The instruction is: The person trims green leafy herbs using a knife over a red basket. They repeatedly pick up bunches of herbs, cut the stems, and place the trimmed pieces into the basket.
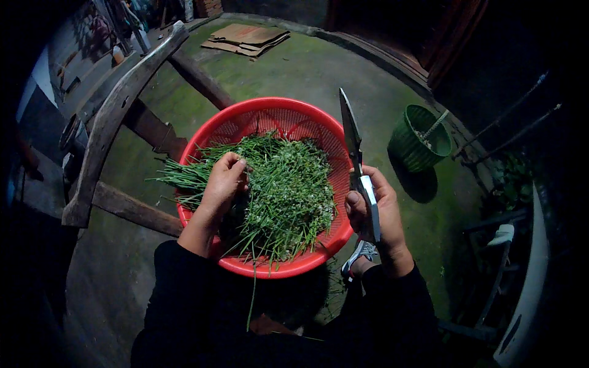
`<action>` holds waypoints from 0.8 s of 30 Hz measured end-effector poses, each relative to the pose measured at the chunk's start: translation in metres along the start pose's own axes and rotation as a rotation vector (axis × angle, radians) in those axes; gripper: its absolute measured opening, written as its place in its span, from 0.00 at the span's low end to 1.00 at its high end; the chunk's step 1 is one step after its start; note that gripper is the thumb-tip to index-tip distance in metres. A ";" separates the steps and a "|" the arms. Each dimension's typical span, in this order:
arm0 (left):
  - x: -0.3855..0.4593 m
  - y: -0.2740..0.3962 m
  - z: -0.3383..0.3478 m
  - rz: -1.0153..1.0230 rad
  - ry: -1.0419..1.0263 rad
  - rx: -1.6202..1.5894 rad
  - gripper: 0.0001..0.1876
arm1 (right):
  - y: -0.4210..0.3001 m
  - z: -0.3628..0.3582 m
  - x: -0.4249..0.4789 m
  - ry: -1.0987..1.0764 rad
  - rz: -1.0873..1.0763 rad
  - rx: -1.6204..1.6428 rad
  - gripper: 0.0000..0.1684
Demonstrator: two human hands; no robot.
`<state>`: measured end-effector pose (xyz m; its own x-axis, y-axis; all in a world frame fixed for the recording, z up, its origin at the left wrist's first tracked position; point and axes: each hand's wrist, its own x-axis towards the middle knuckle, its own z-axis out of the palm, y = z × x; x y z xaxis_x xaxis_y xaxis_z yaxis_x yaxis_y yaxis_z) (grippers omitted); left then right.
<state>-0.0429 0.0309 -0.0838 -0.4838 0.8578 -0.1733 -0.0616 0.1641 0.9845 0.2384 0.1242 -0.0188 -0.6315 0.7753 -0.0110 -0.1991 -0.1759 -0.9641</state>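
In front of me a red plastic colander basket (294,271) holds a heap of cut green stems with small whitish flower heads, like flowering chives (290,198). Longer stems stick out over its left rim. My left hand (225,179) is over the left part of the heap, thumb and fingers pinched together on a bit of the greens, mostly hidden by the fingers. At the right rim, my right hand (375,207) grips a pointed bladed tool (352,126), blade upward, with a shiny pale handle. Whether it is scissors or a knife is unclear.
A worn wooden chair (110,124) stands left of the basket. Flattened cardboard (246,39) lies on the mossy concrete floor (303,69) ahead. To the right is a green bucket-like basket (418,138) with a rope-like handle. A shoe (361,257) shows below my right hand.
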 end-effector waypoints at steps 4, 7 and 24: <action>-0.009 0.016 0.000 -0.238 -0.112 -0.212 0.13 | 0.003 -0.002 0.001 0.013 -0.032 -0.017 0.27; -0.006 0.005 -0.002 -0.245 -0.132 -0.140 0.15 | 0.003 -0.004 0.000 0.009 -0.029 0.000 0.27; 0.008 -0.022 0.015 0.187 0.069 0.842 0.11 | -0.001 0.000 -0.003 -0.009 0.010 0.004 0.28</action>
<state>-0.0324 0.0412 -0.1068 -0.4753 0.8796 0.0187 0.6784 0.3529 0.6444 0.2404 0.1216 -0.0178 -0.6405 0.7677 -0.0186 -0.1954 -0.1864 -0.9628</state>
